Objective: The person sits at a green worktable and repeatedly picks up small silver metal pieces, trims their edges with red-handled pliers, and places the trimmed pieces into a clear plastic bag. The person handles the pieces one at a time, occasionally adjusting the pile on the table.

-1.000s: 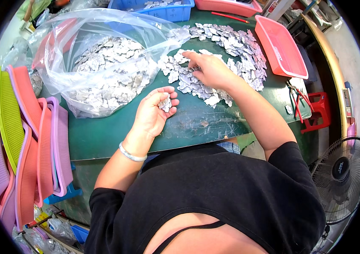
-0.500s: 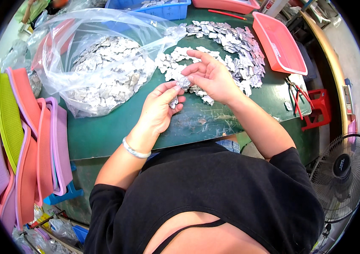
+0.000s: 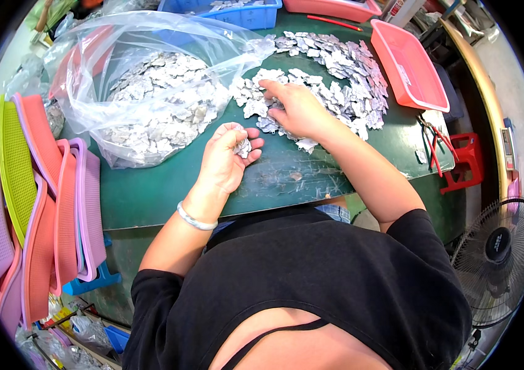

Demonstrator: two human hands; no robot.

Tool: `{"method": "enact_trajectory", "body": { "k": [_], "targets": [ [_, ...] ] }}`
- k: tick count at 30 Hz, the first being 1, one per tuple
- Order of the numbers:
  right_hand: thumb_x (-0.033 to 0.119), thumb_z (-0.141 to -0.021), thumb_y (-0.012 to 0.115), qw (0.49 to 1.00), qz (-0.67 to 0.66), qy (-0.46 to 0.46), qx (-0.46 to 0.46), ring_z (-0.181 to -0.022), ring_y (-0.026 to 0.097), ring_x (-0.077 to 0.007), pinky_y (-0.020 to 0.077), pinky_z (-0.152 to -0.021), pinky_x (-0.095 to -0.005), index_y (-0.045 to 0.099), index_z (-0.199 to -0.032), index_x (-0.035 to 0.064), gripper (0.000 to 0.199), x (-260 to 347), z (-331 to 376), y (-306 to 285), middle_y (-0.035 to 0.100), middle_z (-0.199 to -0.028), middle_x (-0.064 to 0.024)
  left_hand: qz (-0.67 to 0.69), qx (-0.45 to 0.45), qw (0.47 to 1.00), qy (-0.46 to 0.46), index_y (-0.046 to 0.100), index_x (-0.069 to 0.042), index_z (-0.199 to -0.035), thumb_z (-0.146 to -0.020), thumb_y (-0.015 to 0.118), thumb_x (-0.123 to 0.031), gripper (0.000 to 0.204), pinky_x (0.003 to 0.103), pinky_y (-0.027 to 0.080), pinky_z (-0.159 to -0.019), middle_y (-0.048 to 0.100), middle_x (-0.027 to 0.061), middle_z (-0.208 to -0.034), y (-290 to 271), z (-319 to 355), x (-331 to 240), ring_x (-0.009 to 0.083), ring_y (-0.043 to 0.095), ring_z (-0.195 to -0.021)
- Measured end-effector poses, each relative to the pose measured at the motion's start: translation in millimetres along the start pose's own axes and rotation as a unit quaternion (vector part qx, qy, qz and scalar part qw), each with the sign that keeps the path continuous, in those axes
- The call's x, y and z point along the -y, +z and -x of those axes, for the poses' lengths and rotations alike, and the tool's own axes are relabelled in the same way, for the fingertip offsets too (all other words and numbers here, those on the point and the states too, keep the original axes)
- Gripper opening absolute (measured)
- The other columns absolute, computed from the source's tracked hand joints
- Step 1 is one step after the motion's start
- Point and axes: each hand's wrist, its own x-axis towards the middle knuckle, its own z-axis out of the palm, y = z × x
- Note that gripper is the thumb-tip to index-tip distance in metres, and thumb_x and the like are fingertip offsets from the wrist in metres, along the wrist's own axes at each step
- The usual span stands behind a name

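My left hand [image 3: 228, 159] is closed around small flat silver-grey metal pieces [image 3: 243, 148]; one shows between thumb and fingers, and how many lie in the palm is hidden. Over the near edge of a spread pile of the same irregular-edged pieces [image 3: 360, 92], my right hand [image 3: 299, 110] has its thumb and index finger apart, with nothing visible between them. Whether its fingertips touch the pile I cannot tell. Left of the pile, a clear plastic bag [image 3: 104, 145] lies open with a large heap of such pieces [image 3: 163, 123] inside.
The green table [image 3: 151, 200] carries a blue bin [image 3: 218, 18], a pink tray [image 3: 407, 65], a red pen [image 3: 334, 23] and red-handled pliers [image 3: 433, 145]. Stacked purple, orange and green baskets [image 3: 46, 203] stand at left. A red stool [image 3: 464, 161] and a fan [image 3: 496, 259] are at right.
My right hand has left the piece it held together with my left hand and moved forward over the pile. My left hand has curled around its pieces, staying almost in place.
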Motion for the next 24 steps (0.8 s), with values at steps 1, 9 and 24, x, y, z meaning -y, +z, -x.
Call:
{"method": "enact_trajectory", "body": {
  "k": [1,9,24],
  "targets": [
    [0.003,-0.069,0.058,1.0,-0.011,0.004,0.009,-0.08,0.058,-0.0332,0.0443,-0.075,-0.0413,0.05,-0.113,0.0022,0.045,0.4,-0.6,-1.1,0.062,-0.085,-0.0132,-0.005,0.001,1.0,0.002,0.051,-0.008,-0.094,-0.082,0.051,-0.006,0.013,0.027,0.047,-0.062,0.058,0.0094,-0.088,-1.5,-0.5,-0.3,0.0188,0.058,-0.076],
    [0.003,-0.069,0.058,0.991,0.011,-0.113,-0.077,-0.077,0.057,-0.0333,0.0447,-0.072,-0.0406,0.05,-0.113,0.003,0.045,4.6,-2.7,-0.5,0.062,-0.081,-0.0125,-0.032,-0.008,0.999,0.004,0.047,-0.004,-0.104,-0.082,0.049,-0.003,0.022,0.027,0.046,-0.058,0.057,0.0089,-0.088,-4.6,-1.2,-3.5,0.0174,0.056,-0.071],
    [0.007,-0.074,0.061,0.963,-0.252,0.09,0.045,-0.08,0.061,-0.0285,0.0468,-0.073,-0.0344,0.048,-0.12,0.0029,0.048,26.6,4.2,-2.9,0.064,-0.088,-0.0124,-0.064,-0.008,0.997,0.031,0.052,-0.007,-0.099,-0.085,0.057,-0.015,0.017,0.025,0.045,-0.058,0.057,0.0038,-0.082,0.6,-6.7,-1.8,0.0136,0.056,-0.07]
  ]
}}
